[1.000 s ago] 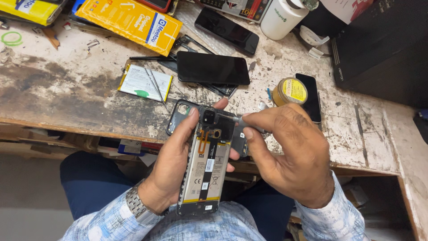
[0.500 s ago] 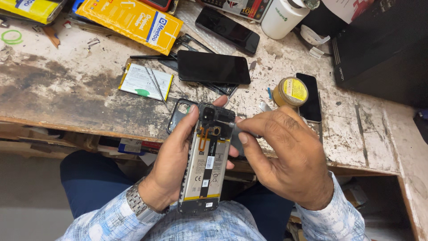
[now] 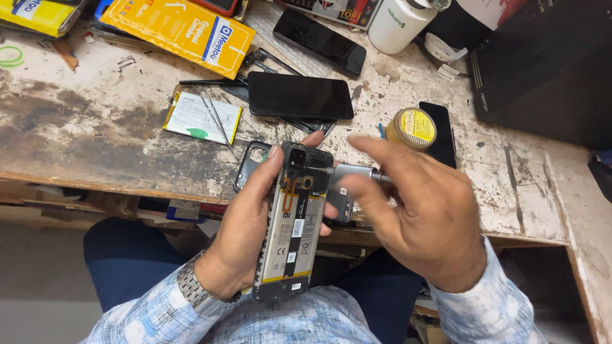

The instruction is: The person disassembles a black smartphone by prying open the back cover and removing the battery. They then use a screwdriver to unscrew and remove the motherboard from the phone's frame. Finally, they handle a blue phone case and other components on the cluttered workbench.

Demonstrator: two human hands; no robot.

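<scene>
I have the opened phone point(image 3: 292, 232) in my left hand point(image 3: 245, 239), back cover off so the battery shows, held upright over my lap just in front of the table point(image 3: 95, 143) edge. That grip is clenched around the phone's left side, thumb along the edge near the top. My right hand point(image 3: 424, 223) has its grip closed on a small metal screwdriver point(image 3: 354, 172), the fingers pinched round the handle, and the tip lies level against the top part of the phone, near the camera. The right fingers are a little blurred, so I cannot tell just where the tip touches.

On the table right behind the phone lies a black phone point(image 3: 299, 95) face up, with a white battery point(image 3: 203, 118) to its left and thin tweezers point(image 3: 217, 121) across it. A small round yellow tin point(image 3: 413, 127) sits just beyond my right fingers. Farther back are a yellow packet point(image 3: 178, 28), another black phone point(image 3: 319, 41) and a white bottle point(image 3: 398, 22)
</scene>
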